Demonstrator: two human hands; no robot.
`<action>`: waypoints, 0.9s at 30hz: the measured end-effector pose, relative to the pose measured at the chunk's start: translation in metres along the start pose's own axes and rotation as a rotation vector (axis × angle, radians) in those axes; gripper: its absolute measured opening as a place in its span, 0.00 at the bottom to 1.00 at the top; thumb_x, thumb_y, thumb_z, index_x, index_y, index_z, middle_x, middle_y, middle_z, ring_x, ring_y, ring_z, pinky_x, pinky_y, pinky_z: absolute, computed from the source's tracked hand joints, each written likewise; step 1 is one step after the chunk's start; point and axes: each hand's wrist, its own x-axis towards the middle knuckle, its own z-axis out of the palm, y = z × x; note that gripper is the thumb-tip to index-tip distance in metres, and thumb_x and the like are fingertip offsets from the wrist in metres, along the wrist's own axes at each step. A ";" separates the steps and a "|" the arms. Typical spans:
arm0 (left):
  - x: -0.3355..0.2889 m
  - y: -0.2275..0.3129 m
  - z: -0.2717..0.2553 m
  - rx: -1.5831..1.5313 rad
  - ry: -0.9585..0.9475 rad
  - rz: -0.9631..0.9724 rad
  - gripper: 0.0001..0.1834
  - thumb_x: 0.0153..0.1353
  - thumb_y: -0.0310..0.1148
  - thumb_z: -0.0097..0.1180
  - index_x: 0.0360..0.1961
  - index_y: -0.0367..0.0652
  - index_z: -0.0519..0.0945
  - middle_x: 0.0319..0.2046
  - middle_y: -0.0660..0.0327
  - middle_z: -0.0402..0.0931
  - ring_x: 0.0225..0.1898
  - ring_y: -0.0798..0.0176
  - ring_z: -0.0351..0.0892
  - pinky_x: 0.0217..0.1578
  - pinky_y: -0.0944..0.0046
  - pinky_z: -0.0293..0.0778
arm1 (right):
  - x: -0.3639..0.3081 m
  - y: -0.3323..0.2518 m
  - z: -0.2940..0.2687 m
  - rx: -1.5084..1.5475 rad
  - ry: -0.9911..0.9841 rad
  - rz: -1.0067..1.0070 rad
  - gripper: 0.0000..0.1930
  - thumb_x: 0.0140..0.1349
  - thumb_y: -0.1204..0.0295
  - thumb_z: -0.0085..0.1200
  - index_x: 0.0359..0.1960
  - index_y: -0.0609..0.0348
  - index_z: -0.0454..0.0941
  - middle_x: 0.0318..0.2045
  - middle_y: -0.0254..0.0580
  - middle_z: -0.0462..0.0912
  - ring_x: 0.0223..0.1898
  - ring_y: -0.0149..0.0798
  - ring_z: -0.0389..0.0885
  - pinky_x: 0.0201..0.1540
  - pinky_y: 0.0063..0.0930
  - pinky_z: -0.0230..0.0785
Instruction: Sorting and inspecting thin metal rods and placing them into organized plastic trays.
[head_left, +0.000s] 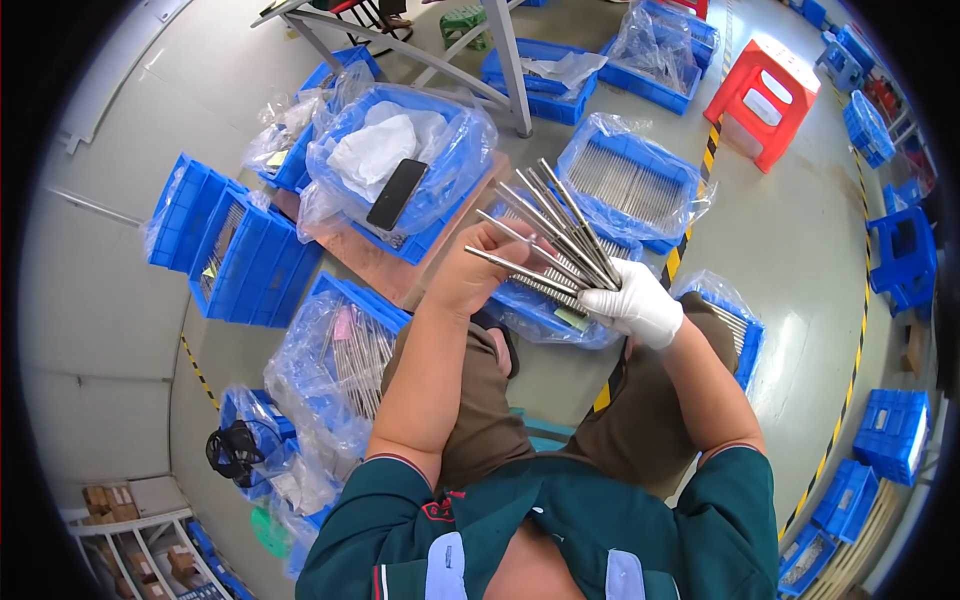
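- Right hand (638,305), white-gloved, is gripping a loose bundle of slim metal rods (567,228) near their lower ends.
- Rods are sitting in front of the person, above the knees, between the two hands.
- Long axes are fanning out from the glove toward upper left; the top rods are pointing steeply up and away, the lowest is lying closer to level, pointing left.
- Left hand (478,268), bare, is curling its fingers in among the left-side rods; cannot tell whether it is pinching one.
- Below the bundle, a plastic-lined blue crate is holding more rods, partly hidden.
- Just beyond, upper right, another lined crate (665,245) is holding rods side by side.
- Beside the left forearm, a lined crate (375,303) is holding rods in a looser pile.
- Upper left, a black phone (397,194) is resting on white wrapping in a crate.
- Farther off, a red stool (783,63) is standing at upper right.
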 end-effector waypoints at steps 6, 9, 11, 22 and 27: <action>0.001 -0.008 0.003 -0.008 0.057 0.028 0.13 0.55 0.24 0.57 0.42 0.33 0.75 0.38 0.51 0.78 0.39 0.55 0.80 0.41 0.61 0.77 | 0.002 0.003 -0.001 0.047 -0.021 0.001 0.11 0.55 0.68 0.61 0.35 0.59 0.73 0.20 0.26 0.69 0.19 0.21 0.62 0.20 0.16 0.55; -0.002 0.003 0.004 0.198 0.110 0.068 0.13 0.56 0.25 0.56 0.43 0.33 0.75 0.36 0.53 0.79 0.38 0.59 0.80 0.41 0.63 0.76 | 0.004 0.006 -0.002 0.062 -0.032 0.010 0.11 0.55 0.69 0.61 0.36 0.58 0.74 0.20 0.26 0.69 0.19 0.20 0.62 0.20 0.16 0.54; -0.002 0.012 -0.003 0.227 0.078 0.094 0.13 0.58 0.27 0.55 0.43 0.32 0.75 0.35 0.55 0.79 0.37 0.62 0.79 0.40 0.65 0.75 | 0.002 0.005 -0.002 0.070 -0.044 0.020 0.11 0.55 0.70 0.60 0.37 0.59 0.75 0.21 0.25 0.70 0.20 0.20 0.62 0.21 0.15 0.54; 0.006 -0.003 -0.006 -0.407 0.289 0.053 0.18 0.62 0.44 0.51 0.40 0.38 0.75 0.33 0.55 0.79 0.33 0.60 0.81 0.34 0.61 0.79 | 0.007 0.014 -0.006 0.120 -0.092 -0.018 0.13 0.60 0.63 0.55 0.29 0.59 0.68 0.16 0.29 0.66 0.17 0.22 0.61 0.19 0.17 0.54; 0.008 -0.003 0.003 -0.249 0.358 0.074 0.19 0.62 0.46 0.50 0.43 0.41 0.74 0.32 0.59 0.79 0.28 0.67 0.81 0.27 0.71 0.77 | 0.009 0.013 0.003 0.040 0.011 -0.088 0.13 0.61 0.63 0.53 0.36 0.61 0.69 0.18 0.31 0.69 0.17 0.24 0.64 0.20 0.18 0.57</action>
